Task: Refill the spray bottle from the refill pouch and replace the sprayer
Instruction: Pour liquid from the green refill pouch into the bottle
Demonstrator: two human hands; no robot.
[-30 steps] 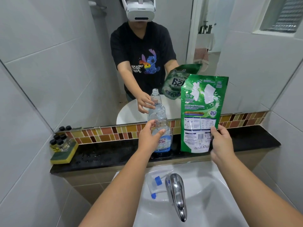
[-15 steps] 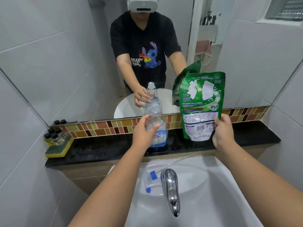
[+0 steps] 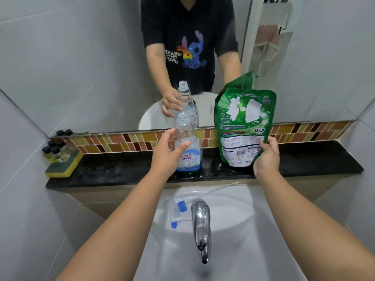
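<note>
Standing upright on the black ledge [image 3: 121,171] below the mirror [image 3: 81,67], the clear spray bottle [image 3: 187,147] has its neck uncapped and a blue-and-white label low on its body. It is cupped by the left hand [image 3: 168,153], whose thumb lies across the front of the bottle while the fingers curve round the far side; whether they press firmly on the plastic cannot be told through the clear wall. The green refill pouch [image 3: 243,126] is held upright just to the right of the bottle, its bottom edge near the ledge, and its lower right corner is clamped between the thumb and fingers of the right hand [image 3: 265,159]. The pouch and bottle are apart. The sprayer [image 3: 178,213], white with blue parts and a thin tube, is seen lying in the white sink [image 3: 243,240] beside the chrome tap [image 3: 202,228]. A yellow sponge [image 3: 65,165] with small dark-capped bottles [image 3: 54,151] on it sits at the ledge's left end.
</note>
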